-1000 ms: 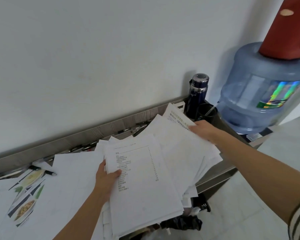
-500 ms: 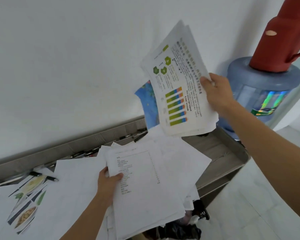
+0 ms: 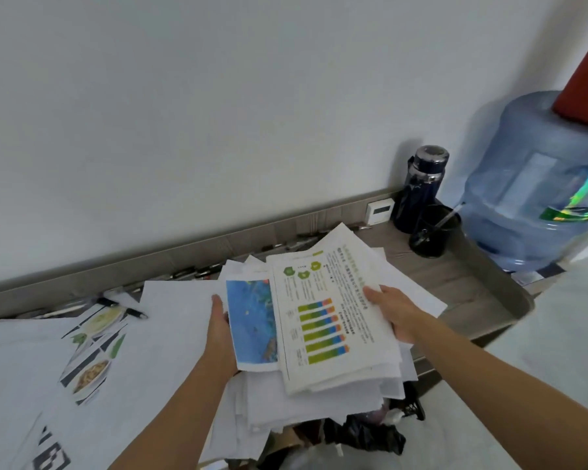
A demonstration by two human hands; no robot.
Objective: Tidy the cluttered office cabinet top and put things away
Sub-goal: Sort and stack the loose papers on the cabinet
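2 hands held the paper stack (image 3: 319, 320) on my feed. I saw the left hand (image 3: 221, 337) grip its left edge by the blue map sheet (image 3: 252, 320), and the right hand (image 3: 392, 313) pinch its right edge, thumb on top. The stack lay between them above the cabinet top (image 3: 455, 276).

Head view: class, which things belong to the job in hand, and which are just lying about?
In hand: paper stack, topped by the chart sheet and blue map sheet, gripped by left hand and right hand.
Lying about: black pen, food photo sheets, dark flask, pen cup, water jug.
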